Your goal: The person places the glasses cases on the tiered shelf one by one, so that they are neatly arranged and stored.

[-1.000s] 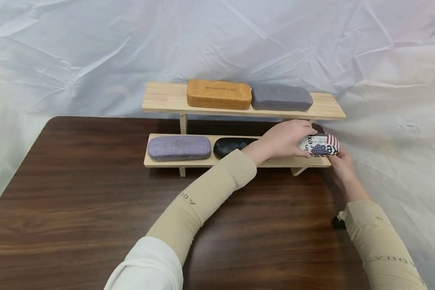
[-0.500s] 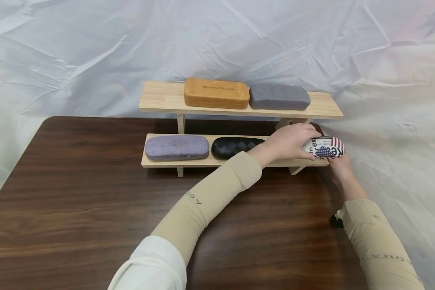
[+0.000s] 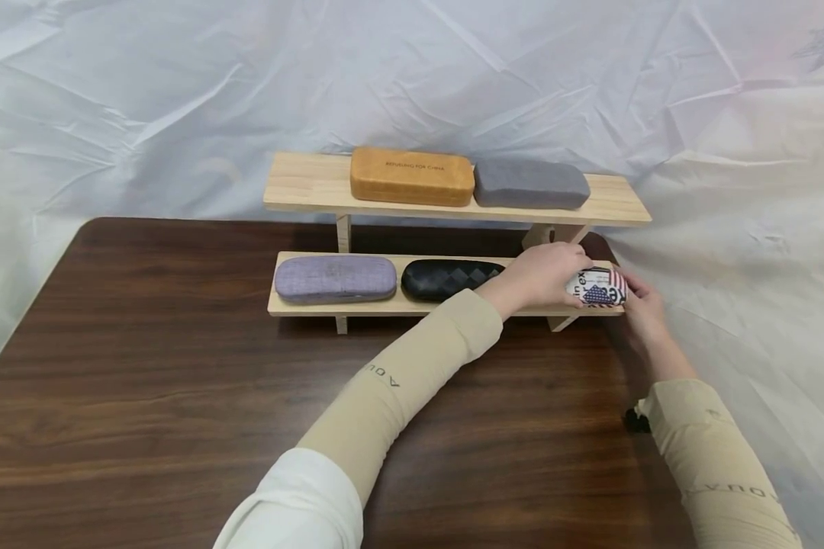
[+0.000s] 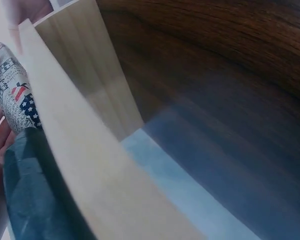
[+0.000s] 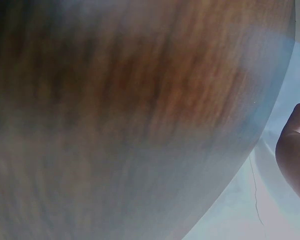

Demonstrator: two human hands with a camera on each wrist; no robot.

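In the head view my left hand (image 3: 545,274) grips a glasses case (image 3: 596,286) printed with lettering and a flag pattern, its fingers over the left end. The case is at the right end of the lower shelf (image 3: 384,309). My right hand (image 3: 645,313) holds the case's right end between thumb and fingers. Only the thumb side of the right hand (image 5: 295,150) shows in the right wrist view. The left wrist view has the printed case (image 4: 15,95) beside the shelf board. A black glasses case (image 3: 446,280) lies left of my left hand, partly covered by it.
A purple glasses case (image 3: 335,278) lies at the lower shelf's left. Above, the upper shelf (image 3: 305,179) bears an orange case (image 3: 412,177) and a grey case (image 3: 532,184). The stand is on a dark wooden table (image 3: 178,381), with white sheeting (image 3: 178,91) behind.
The printed case has shifted left and down onto the lower shelf's right end, after first moving right. My left hand moved with it; my right fingers have come up around its right end.
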